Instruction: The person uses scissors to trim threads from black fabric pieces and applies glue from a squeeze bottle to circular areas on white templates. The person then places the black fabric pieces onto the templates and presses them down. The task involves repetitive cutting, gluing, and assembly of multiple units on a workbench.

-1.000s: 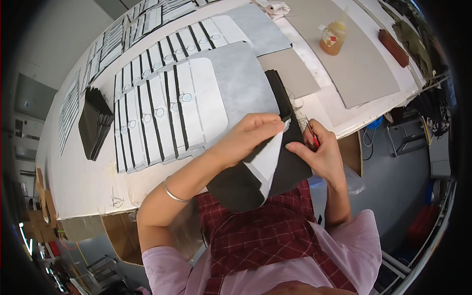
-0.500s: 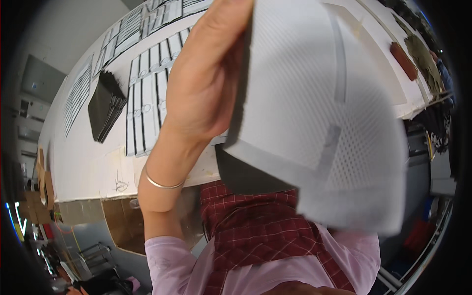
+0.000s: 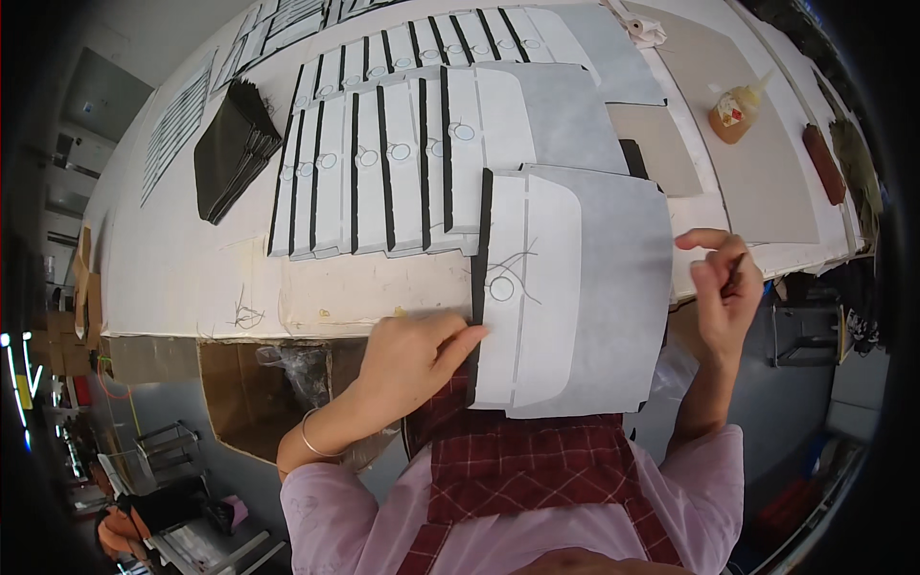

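A white and grey fabric panel with a black strip along its left side lies over the table's near edge, overhanging toward my plaid apron. A small drawn circle and several loose threads show on its white part. My left hand is closed at the panel's lower left edge, thumb and finger pinching it. Off the panel's right side, my right hand is raised with curled fingers and the index finger bent outward. A small dark thing shows between its fingers; its kind cannot be made out.
Overlapping rows of similar panels cover the white table beyond. A stack of black folded pieces stands at the left. On the right are a small amber bottle and a dark red block. An open cardboard box sits below.
The panel, held up close by my left hand before, now lies flat on the table edge. My left hand has come down to its left edge. My right hand has come into view.
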Tool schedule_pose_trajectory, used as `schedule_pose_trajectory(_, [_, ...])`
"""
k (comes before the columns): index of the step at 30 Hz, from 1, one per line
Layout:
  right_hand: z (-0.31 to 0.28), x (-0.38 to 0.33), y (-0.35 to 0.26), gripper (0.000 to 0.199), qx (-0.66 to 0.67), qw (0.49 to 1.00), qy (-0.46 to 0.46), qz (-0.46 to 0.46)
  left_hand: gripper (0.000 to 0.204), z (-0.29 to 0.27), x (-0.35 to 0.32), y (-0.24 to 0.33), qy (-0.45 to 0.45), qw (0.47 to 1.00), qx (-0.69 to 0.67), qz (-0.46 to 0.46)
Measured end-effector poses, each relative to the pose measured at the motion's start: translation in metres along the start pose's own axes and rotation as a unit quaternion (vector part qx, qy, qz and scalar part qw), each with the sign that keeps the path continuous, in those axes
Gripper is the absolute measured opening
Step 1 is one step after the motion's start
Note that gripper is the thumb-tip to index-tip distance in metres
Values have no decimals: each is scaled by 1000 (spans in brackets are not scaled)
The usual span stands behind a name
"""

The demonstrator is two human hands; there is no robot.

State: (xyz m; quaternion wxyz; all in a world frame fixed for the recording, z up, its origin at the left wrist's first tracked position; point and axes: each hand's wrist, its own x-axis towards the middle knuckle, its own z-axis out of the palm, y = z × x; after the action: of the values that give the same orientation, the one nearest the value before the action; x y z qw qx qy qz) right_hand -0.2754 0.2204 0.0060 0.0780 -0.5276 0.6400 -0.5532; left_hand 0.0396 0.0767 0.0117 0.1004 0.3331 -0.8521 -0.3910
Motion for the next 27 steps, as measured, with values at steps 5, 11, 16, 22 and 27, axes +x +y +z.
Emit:
schedule_pose_trajectory(5, [39, 16, -20, 32, -127, 935, -257, -210, 22, -10, 17, -8, 124, 982, 57, 132])
schedule_pose_trajectory(11, [74, 8, -21, 25, -170, 888, -296, -310, 17, 4, 59, -8, 69, 982, 22, 176])
schedule_pose_trajectory(16, [81, 3, -20, 21, -222, 851, -298, -370, 10, 8, 73, -11, 60, 981, -17, 184])
schedule_pose_trajectory(22, [83, 3, -21, 21, -252, 838, -312, -370, 7, 15, 68, -12, 38, 980, -182, 69])
schedule_pose_trajectory(27, [83, 3, -22, 20, -266, 833, -321, -363, 4, 14, 64, -15, 15, 985, -162, 51])
